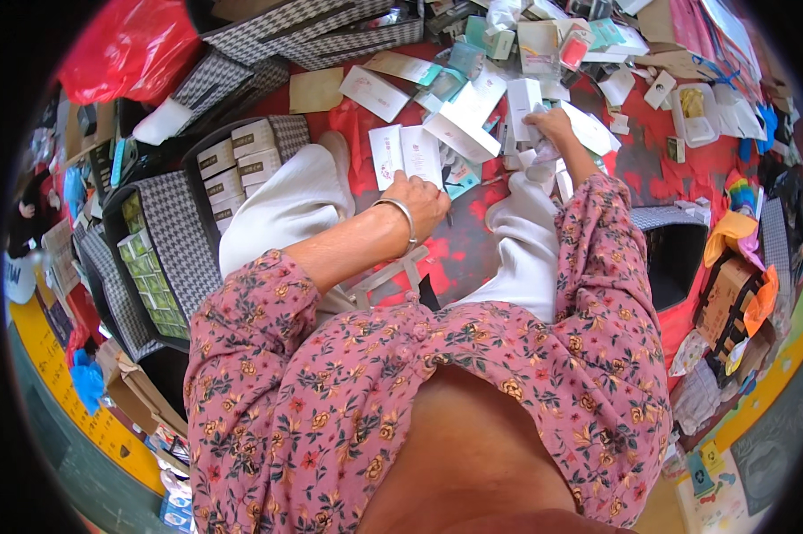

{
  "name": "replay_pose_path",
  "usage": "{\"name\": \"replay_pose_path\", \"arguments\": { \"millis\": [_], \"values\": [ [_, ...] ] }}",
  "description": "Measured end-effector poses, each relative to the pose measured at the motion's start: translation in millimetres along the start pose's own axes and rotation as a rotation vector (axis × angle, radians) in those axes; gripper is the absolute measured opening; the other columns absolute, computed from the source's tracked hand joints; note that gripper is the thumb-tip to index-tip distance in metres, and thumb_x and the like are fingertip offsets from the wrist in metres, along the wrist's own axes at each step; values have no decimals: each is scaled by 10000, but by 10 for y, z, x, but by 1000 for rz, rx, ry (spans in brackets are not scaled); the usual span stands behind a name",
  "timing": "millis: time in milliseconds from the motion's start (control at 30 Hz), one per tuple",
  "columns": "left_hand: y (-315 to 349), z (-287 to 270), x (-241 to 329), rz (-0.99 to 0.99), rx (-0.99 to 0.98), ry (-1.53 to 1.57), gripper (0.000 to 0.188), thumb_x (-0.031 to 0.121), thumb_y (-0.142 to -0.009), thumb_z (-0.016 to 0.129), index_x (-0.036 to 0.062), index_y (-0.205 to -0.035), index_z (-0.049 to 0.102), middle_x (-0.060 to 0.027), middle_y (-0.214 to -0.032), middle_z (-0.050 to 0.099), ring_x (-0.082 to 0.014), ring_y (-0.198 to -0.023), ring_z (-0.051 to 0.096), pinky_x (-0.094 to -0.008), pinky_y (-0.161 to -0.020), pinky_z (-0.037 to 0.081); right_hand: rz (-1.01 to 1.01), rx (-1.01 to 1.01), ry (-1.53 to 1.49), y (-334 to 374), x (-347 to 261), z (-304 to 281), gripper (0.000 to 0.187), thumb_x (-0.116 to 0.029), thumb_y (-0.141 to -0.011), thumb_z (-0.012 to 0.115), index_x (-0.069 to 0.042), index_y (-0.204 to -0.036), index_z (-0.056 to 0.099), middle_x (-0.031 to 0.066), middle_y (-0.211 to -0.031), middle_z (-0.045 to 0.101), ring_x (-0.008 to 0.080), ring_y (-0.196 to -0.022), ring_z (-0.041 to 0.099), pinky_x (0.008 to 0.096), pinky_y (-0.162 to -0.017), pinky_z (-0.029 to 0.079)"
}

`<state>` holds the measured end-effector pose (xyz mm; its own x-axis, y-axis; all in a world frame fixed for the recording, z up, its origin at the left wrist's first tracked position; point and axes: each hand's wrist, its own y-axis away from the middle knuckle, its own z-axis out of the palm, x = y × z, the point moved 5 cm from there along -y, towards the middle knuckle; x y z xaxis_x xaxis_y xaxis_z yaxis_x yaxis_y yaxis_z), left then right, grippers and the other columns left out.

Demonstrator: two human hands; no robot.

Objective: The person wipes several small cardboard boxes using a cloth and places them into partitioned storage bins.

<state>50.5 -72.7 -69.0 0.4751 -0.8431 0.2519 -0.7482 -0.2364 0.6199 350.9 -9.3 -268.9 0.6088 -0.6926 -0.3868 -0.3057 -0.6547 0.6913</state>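
My left hand (422, 200), with a metal bangle at its wrist, has its fingers curled over the near edge of a white box (420, 157). A second white box (385, 157) lies against it on the left. Below that hand a thin dark tip shows, too small to name. My right hand (555, 127) is closed beside an upright white carton (523, 105). Crumpled pale wrap (544, 160) hangs under its fingers; what they pinch is hidden. Between the hands lies a long white box (462, 133), tilted over teal-and-white packages.
Houndstooth bins (181, 245) on the left hold small white boxes (257, 165) and green packs (148, 278). A red plastic bag (130, 52) is at the far left. Loose cartons crowd the far side. A black-lined bin (675, 258) and a brown carton (726, 294) stand at right.
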Motion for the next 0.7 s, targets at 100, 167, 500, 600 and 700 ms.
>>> {"name": "replay_pose_path", "arguments": {
  "millis": [100, 167, 500, 600, 700],
  "values": [
    [19, -1, 2, 31, -74, -8, 351, 187, -807, 475, 66, -1135, 449, -156, -976, 582, -301, -910, 578, -471, -783, 417, 19, -184, -535, 77, -130, -8, 249, -223, -663, 691, -16, -801, 672, 57, -771, 636, 147, -654, 584, 267, -604, 459],
    [37, -62, -108, -39, -55, 93, 417, 179, -799, 486, 64, -1190, 401, -155, -973, 585, -303, -885, 587, -462, -763, 431, 91, -361, -833, 451, -559, -79, 288, -232, -682, 699, -30, -879, 642, 35, -781, 628, 143, -637, 571, 264, -610, 456],
    [-118, -604, -1203, -72, 686, 1997, 667, 435, -825, 526, 27, -1298, 292, -156, -1143, 489, -277, -1056, 477, -381, -898, 401, -354, -222, -806, 1626, -1873, -507, 279, -256, -757, 622, -45, -940, 627, 15, -847, 610, 120, -752, 552, 252, -693, 431],
    [-326, -426, -1074, 511, 557, 2454, 583, 385, -795, 598, 19, -1205, 405, -99, -1089, 522, -188, -1003, 513, -348, -862, 432, -166, -415, -1124, 2260, -2051, -101, 282, -233, -766, 586, -54, -983, 595, 49, -849, 605, 179, -783, 580, 300, -750, 452],
    [-468, -460, -760, 735, 437, 2536, 514, 374, -788, 612, 52, -1158, 457, -85, -1027, 584, -159, -876, 590, -326, -759, 492, -259, -91, -1035, 2032, -1700, -59, 381, -259, -758, 600, -31, -1056, 534, 91, -978, 582, 209, -878, 565, 321, -789, 445]
  ]
}}
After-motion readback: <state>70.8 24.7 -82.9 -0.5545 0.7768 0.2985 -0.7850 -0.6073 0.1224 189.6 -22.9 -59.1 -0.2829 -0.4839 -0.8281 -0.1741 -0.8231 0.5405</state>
